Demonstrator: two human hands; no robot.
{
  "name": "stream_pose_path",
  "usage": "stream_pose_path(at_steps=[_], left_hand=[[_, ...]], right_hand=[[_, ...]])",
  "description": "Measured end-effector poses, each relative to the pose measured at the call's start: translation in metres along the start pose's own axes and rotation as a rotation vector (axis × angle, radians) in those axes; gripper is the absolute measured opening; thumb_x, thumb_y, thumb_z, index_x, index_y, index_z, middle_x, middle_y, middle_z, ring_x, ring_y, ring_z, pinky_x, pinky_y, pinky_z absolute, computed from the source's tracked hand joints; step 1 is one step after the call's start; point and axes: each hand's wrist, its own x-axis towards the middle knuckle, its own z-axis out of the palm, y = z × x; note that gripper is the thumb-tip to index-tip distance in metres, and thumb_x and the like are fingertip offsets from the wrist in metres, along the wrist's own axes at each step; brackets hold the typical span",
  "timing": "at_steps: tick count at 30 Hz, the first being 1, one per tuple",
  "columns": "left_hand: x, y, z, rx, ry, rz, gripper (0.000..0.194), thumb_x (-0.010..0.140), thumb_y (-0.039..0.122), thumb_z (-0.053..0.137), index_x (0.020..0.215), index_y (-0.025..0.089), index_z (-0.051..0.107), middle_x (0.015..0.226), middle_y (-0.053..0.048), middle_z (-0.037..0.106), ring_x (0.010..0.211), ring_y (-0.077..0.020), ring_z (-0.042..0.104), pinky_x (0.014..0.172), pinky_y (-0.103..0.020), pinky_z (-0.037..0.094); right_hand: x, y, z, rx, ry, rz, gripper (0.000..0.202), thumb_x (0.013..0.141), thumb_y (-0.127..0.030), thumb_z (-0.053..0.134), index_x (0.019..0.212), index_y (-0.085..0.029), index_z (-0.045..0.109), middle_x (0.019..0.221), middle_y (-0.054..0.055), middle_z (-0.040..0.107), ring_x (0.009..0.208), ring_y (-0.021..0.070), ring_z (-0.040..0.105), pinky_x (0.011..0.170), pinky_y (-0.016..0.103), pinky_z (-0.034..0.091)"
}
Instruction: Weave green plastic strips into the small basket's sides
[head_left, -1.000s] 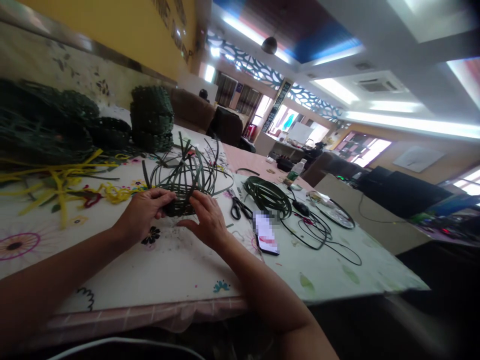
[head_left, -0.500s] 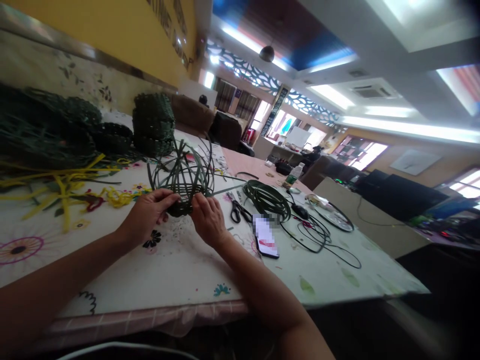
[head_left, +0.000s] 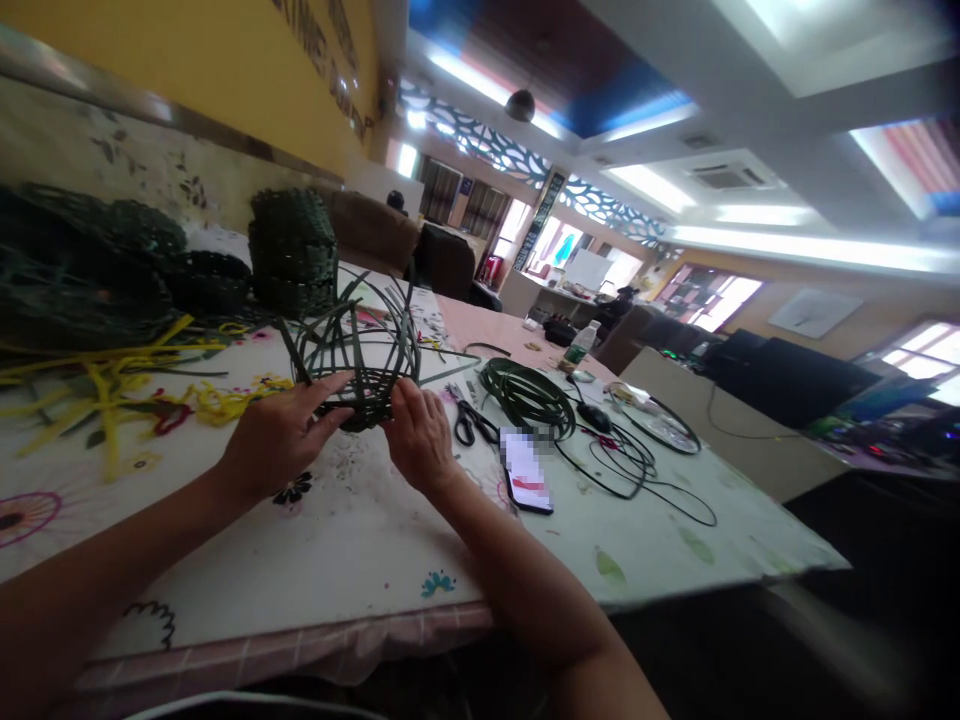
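Observation:
A small dark green basket (head_left: 366, 385) of woven strips sits on the flowered tablecloth, its loose strip ends curving upward and outward. My right hand (head_left: 420, 430) grips its right rim, with thumb and fingers pressed together. At the left side, my left hand (head_left: 289, 430) has the index finger and thumb apart, lying along the weave and touching it; its other fingers are curled and partly hidden. Right of the basket lie black-handled scissors (head_left: 466, 422) and a coil of green strip (head_left: 525, 398).
A lit phone (head_left: 528, 475), a computer mouse (head_left: 594, 416) and thin cord loops lie to the right. Yellow strips (head_left: 109, 400) and several finished green baskets (head_left: 292, 250) stand at the left. A bottle (head_left: 579, 346) is farther back.
My left hand has loosened its pinch, and its index finger has stretched out along the basket. My right hand keeps its grip. The whole view has shifted slightly.

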Motion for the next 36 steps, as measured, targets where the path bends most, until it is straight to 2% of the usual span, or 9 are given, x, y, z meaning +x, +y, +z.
stream_pose_path(at_steps=[5,10,13,16,20,22,25,28,36], left_hand=[[0.008,-0.004,-0.011,-0.051,-0.067,0.146,0.037,0.088,0.045,0.068,0.121,0.031,0.079,0.131,-0.009,0.076,0.118,-0.0322,0.071,0.104,-0.04,0.055],[0.005,0.004,-0.017,-0.012,0.19,0.192,0.024,0.095,0.037,0.065,0.112,0.031,0.08,0.126,-0.008,0.077,0.118,-0.0283,0.072,0.104,-0.038,0.055],[-0.002,0.013,-0.007,-0.103,0.084,0.198,0.029,0.095,0.04,0.063,0.115,0.027,0.079,0.124,-0.009,0.078,0.113,-0.0287,0.074,0.104,-0.037,0.054],[-0.007,0.017,0.006,-0.157,-0.056,0.076,0.038,0.091,0.045,0.062,0.12,0.024,0.075,0.121,-0.012,0.078,0.102,-0.0298,0.075,0.092,-0.036,0.056],[-0.007,0.015,0.01,-0.055,-0.066,-0.026,0.03,0.087,0.046,0.061,0.104,0.024,0.073,0.096,-0.01,0.078,0.082,-0.0279,0.072,0.071,-0.031,0.049],[-0.004,0.011,0.006,-0.028,-0.071,-0.016,0.024,0.087,0.046,0.06,0.089,0.025,0.071,0.083,-0.007,0.074,0.071,-0.0248,0.068,0.065,-0.029,0.045],[-0.001,0.006,0.0,-0.069,-0.098,-0.025,0.028,0.09,0.048,0.058,0.081,0.023,0.07,0.075,-0.003,0.069,0.053,-0.0176,0.061,0.058,-0.028,0.043],[0.001,0.0,-0.002,-0.116,-0.128,-0.078,0.029,0.09,0.048,0.06,0.086,0.022,0.072,0.077,-0.001,0.069,0.045,-0.0139,0.058,0.053,-0.028,0.044],[0.001,0.002,-0.004,-0.112,-0.161,-0.117,0.03,0.088,0.048,0.062,0.088,0.02,0.073,0.076,0.001,0.071,0.045,-0.0121,0.061,0.053,-0.026,0.046]], right_hand=[[-0.001,0.01,0.005,-0.031,0.005,0.097,0.042,0.104,-0.03,0.053,0.141,-0.011,0.059,0.135,0.024,0.062,0.11,0.0307,0.06,0.096,0.047,0.05],[-0.001,0.016,0.006,-0.071,0.001,0.126,0.04,0.104,-0.028,0.053,0.137,-0.008,0.06,0.13,0.024,0.063,0.105,0.0303,0.058,0.093,0.046,0.051],[-0.001,0.004,0.005,-0.089,-0.01,0.059,0.037,0.106,-0.027,0.049,0.136,-0.008,0.062,0.131,0.023,0.063,0.102,0.0282,0.059,0.092,0.044,0.052],[-0.002,-0.016,0.004,-0.065,-0.016,-0.037,0.036,0.106,-0.023,0.049,0.135,-0.008,0.063,0.133,0.023,0.064,0.1,0.0266,0.06,0.093,0.043,0.053],[-0.003,-0.032,0.0,0.07,-0.071,-0.077,0.036,0.106,-0.022,0.051,0.139,-0.012,0.062,0.135,0.02,0.065,0.102,0.025,0.063,0.094,0.041,0.057],[-0.002,-0.031,-0.006,0.205,-0.044,-0.054,0.035,0.106,-0.025,0.053,0.139,-0.017,0.061,0.137,0.017,0.064,0.109,0.0239,0.064,0.097,0.039,0.058],[0.002,-0.021,-0.016,0.393,0.123,0.089,0.032,0.106,-0.029,0.054,0.136,-0.021,0.061,0.138,0.015,0.063,0.128,0.0245,0.061,0.107,0.041,0.056],[0.005,-0.008,-0.022,0.422,0.272,0.199,0.024,0.105,-0.027,0.056,0.127,-0.02,0.064,0.126,0.014,0.067,0.12,0.0239,0.064,0.104,0.042,0.055],[0.004,0.004,-0.016,0.24,0.187,0.237,0.013,0.103,-0.032,0.063,0.1,-0.023,0.072,0.096,0.006,0.072,0.092,0.0223,0.059,0.085,0.038,0.046]])
